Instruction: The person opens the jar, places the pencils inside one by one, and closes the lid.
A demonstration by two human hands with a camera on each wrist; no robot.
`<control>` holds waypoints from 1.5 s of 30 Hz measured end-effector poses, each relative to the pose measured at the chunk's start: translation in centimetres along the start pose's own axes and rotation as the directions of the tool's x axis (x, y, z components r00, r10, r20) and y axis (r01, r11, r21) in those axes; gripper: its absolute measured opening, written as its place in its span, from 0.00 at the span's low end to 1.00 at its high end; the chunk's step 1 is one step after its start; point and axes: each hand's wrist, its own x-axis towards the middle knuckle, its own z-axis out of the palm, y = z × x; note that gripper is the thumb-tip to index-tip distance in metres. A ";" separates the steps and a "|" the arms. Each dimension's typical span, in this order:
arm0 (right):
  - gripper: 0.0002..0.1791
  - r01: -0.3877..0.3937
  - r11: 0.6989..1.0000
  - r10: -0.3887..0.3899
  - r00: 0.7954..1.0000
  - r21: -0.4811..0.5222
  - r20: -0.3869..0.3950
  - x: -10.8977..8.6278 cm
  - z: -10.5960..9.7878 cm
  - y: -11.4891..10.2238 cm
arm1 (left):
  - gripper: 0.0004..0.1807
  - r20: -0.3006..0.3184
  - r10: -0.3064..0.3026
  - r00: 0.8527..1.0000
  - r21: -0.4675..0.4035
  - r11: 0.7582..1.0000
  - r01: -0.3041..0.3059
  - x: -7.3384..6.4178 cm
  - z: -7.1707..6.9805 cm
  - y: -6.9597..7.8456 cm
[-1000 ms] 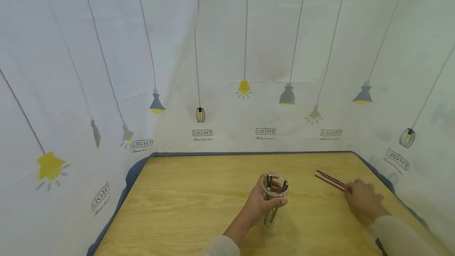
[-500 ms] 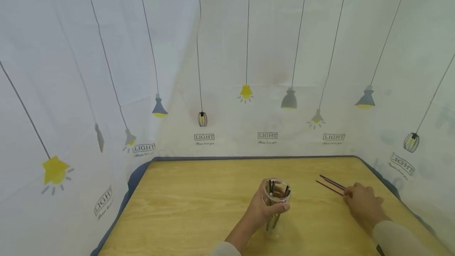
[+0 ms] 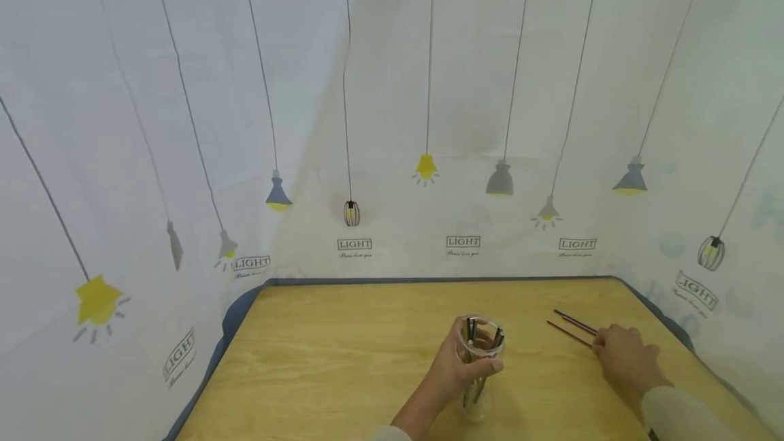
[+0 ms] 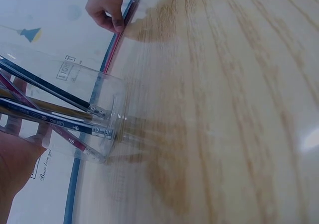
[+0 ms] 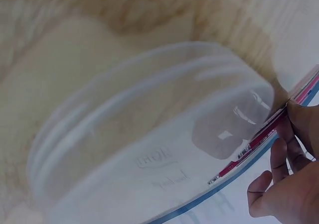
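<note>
My left hand (image 3: 450, 369) grips a clear cup (image 3: 481, 322) around its side, fingers behind and thumb in front. Several pencils (image 4: 55, 117) with silver ends lean inside it; their colours include dark blue, gold and red, and some are marked HB. To the right, my right hand (image 3: 627, 356) pinches pencils at the table surface. From its fingertips a dark pencil (image 3: 576, 321) and a red pencil (image 3: 568, 333) stick out to the left, slightly fanned. In the right wrist view thumb and fingers meet at a red pencil (image 5: 256, 145); the fingers partly hide how many are held.
A wooden table (image 3: 343, 352) with a blue edge (image 3: 441, 281) stands against white sheeting (image 3: 392, 87) printed with hanging lamps. In the right wrist view a translucent curved shape (image 5: 149, 94) covers much of the scene; what it is cannot be told.
The whole head view has shifted slightly, so everything sits a little lower. At the right hand, the pencils have spread further apart. My left hand keeps its grip on the cup.
</note>
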 end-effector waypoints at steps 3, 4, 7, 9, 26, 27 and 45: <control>0.09 -0.007 1.000 0.007 1.000 -0.010 0.000 -0.3 0.0 0.0 | 0.36 -0.002 -0.004 1.000 0.001 1.000 0.004 0.0 0.1 -0.2; 0.09 -0.006 1.000 0.006 1.000 -0.008 -0.003 -0.4 -0.1 -0.1 | 0.36 -0.002 -0.005 1.000 0.001 1.000 0.005 -0.1 0.1 -0.2; 0.09 -0.004 1.000 0.004 1.000 0.004 -0.020 -0.8 -0.3 -0.4 | 0.37 -0.005 -0.005 1.000 0.004 1.000 0.005 -0.1 0.2 -0.3; 0.08 -0.012 1.000 0.012 1.000 0.013 -0.025 -1.0 -0.5 -0.7 | 0.37 -0.006 -0.004 1.000 0.000 1.000 0.004 -0.2 0.2 -0.3; 0.07 0.111 0.992 -0.099 0.976 0.054 -0.193 -2.5 -1.8 -3.7 | 0.38 0.004 -0.014 1.000 -0.024 1.000 0.014 -0.4 0.2 -0.9; 0.08 0.119 0.991 -0.105 0.973 0.055 -0.206 -2.6 -2.0 -4.0 | 0.38 0.004 -0.011 1.000 -0.023 1.000 0.011 -0.5 0.2 -0.9; 0.07 0.352 0.909 -0.241 0.881 0.223 -0.407 -5.2 -5.6 -10.7 | 0.38 0.007 0.004 1.000 -0.010 1.000 -0.004 0.1 0.2 0.1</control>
